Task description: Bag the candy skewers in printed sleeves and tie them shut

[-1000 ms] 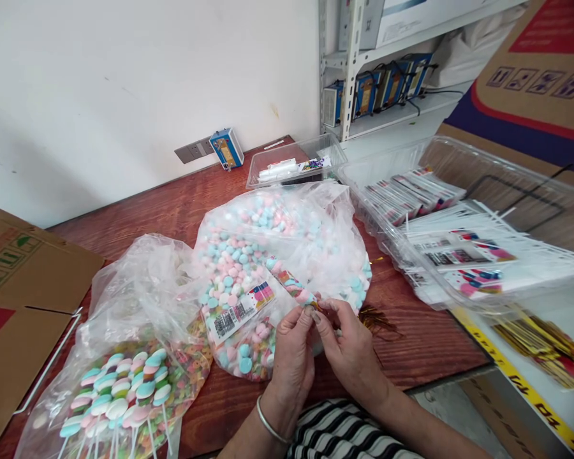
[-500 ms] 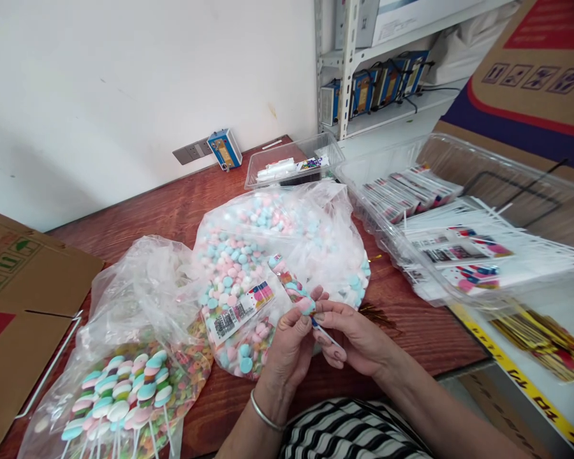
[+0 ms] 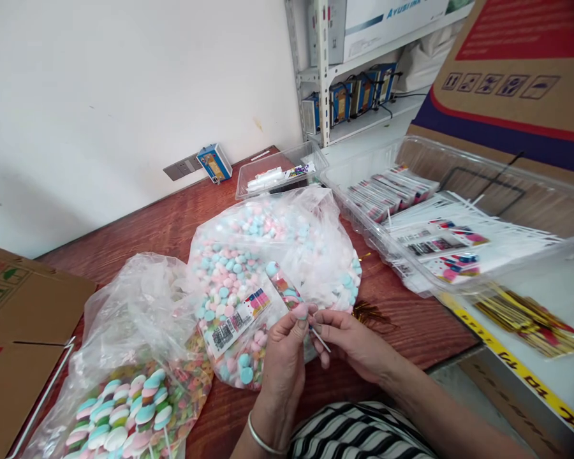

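Observation:
In front of me, my left hand (image 3: 287,347) pinches the lower end of a candy skewer (image 3: 287,290) in a printed clear wrapper. My right hand (image 3: 339,335) meets it there, its fingers closed at the base of the wrapper where the white stick pokes out toward the lower right. What lies between the right fingertips is partly hidden. Beneath the wrapped candy is a large clear bag (image 3: 220,255) of pink, white and blue round candies. A flat printed wrapper (image 3: 236,322) rests on that bag.
At lower left, several unwrapped candy skewers (image 3: 119,414) lie on a bag of gummies (image 3: 198,370). A clear tray (image 3: 430,274) of sticks and wrappers stands right, above gold twist ties (image 3: 526,319). Cardboard boxes (image 3: 23,331) flank the wooden table (image 3: 138,217).
My view has shifted, so most of the scene sits a little further left. Both hands stay together at the base of the wrapped candy skewer, and the stick now points more steeply down.

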Action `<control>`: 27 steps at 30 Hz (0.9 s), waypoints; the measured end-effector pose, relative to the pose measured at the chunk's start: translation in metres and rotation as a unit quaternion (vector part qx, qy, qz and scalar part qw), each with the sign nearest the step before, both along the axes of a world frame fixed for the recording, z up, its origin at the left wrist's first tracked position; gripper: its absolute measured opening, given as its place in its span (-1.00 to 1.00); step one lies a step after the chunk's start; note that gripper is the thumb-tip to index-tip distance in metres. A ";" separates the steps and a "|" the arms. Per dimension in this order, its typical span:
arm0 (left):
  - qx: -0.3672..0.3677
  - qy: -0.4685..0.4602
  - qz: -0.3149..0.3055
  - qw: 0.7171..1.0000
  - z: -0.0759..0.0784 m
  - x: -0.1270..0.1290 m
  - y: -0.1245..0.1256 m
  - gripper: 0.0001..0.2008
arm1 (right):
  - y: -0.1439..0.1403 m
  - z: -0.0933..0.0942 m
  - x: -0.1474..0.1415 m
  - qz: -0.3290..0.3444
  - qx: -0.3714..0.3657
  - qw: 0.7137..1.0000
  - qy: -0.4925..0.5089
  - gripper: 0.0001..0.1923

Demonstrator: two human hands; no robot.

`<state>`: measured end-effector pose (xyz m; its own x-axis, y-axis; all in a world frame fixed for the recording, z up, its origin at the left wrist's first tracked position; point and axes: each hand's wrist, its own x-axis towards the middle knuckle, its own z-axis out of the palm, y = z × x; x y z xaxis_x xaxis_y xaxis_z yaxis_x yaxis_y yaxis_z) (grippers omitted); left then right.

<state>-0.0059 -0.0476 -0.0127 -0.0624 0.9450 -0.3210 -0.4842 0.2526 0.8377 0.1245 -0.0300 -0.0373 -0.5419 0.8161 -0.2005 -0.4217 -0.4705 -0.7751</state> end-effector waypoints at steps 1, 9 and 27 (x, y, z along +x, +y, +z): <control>0.017 0.039 0.015 0.999 -0.002 -0.004 0.001 -0.79 | -0.002 0.000 0.008 -0.034 0.048 0.996 -0.060 -0.72; 0.097 0.385 -0.103 0.912 -0.008 -0.015 -0.007 -0.76 | -0.028 0.013 0.057 -0.202 0.130 0.944 -0.224 -0.76; 0.158 0.481 -0.195 0.840 -0.016 0.003 -0.041 -0.73 | -0.021 0.014 0.025 -0.242 -0.007 0.970 0.011 -0.63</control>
